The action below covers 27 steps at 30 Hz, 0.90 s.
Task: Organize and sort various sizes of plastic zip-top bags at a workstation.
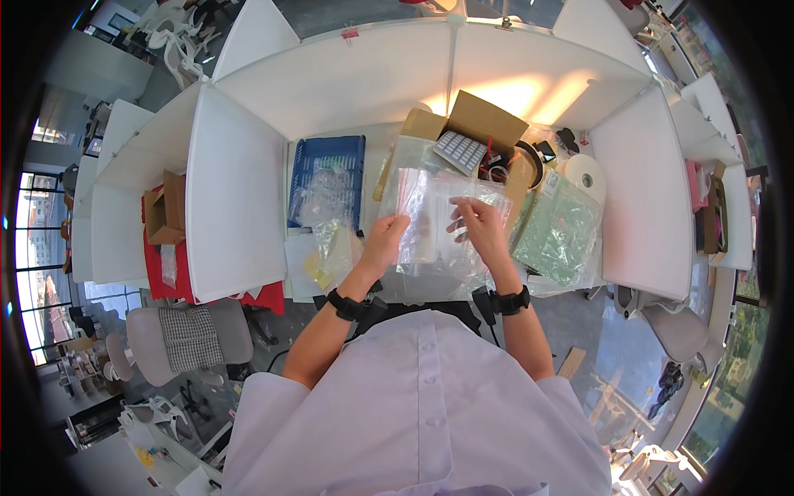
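Note:
My left hand [387, 238] is closed on the edge of a clear plastic zip bag [416, 207], with a reddish strip showing near its top. To the right, my right hand [481, 225] hovers over or touches more clear plastic bags [463, 252]; its fingers are bent but apart, and nothing shows in them. Behind both hands stands an open cardboard box [490, 116]. A white keypad-like panel [460, 152] and tangled cables lie in it. Loose clear plastic spreads across the table below the hands.
On the left lies a blue tray [351, 165] with crumpled clear plastic [321, 198] on it. At right are a white tape roll [585, 177] and a greenish plastic-wrapped packet [561, 227]. White partitions [240, 190] enclose the table on three sides. A grey chair [190, 339] stands outside, left.

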Each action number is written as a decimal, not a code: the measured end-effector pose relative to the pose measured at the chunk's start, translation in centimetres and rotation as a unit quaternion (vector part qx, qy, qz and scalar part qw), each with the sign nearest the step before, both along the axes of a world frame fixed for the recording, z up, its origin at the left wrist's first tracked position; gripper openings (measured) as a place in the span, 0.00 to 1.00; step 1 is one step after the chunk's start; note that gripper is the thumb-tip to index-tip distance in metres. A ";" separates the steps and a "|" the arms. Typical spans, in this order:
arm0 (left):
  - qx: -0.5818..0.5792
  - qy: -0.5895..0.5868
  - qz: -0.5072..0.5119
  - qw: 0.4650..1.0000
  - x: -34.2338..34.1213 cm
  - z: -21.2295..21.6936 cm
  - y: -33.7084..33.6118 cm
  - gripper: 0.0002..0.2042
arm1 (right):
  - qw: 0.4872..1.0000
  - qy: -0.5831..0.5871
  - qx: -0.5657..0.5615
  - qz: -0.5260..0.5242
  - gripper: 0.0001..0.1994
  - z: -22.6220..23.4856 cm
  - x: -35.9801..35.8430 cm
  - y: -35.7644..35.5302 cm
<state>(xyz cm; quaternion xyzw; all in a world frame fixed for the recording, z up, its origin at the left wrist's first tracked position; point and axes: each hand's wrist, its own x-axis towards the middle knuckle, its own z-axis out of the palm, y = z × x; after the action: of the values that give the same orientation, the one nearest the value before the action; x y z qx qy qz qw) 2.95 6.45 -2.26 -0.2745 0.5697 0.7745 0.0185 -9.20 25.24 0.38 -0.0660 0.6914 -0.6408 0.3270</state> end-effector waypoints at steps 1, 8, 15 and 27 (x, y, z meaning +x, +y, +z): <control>-0.062 -0.010 -0.039 0.997 -0.1 0.6 0.6 0.14 | 1.000 0.008 -0.004 0.020 0.18 0.1 0.4 -0.6; -0.181 0.052 -0.082 0.979 -1.4 4.8 2.4 0.15 | 0.989 -0.094 -0.079 0.079 0.31 0.6 2.9 -2.7; -0.121 0.056 -0.031 0.991 -0.6 2.8 -0.6 0.17 | 0.973 -0.109 -0.197 0.054 0.29 -1.0 0.8 -1.5; 0.225 0.076 -0.031 0.971 1.0 5.8 -6.5 0.17 | 0.883 -0.341 -0.323 0.028 0.34 -5.6 1.8 0.7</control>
<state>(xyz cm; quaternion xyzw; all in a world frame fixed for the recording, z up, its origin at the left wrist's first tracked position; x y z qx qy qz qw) 3.92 -0.02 3.58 -0.1862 0.3887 0.9003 0.0605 -7.40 25.94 -5.19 0.0357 0.2903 -0.8020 0.5208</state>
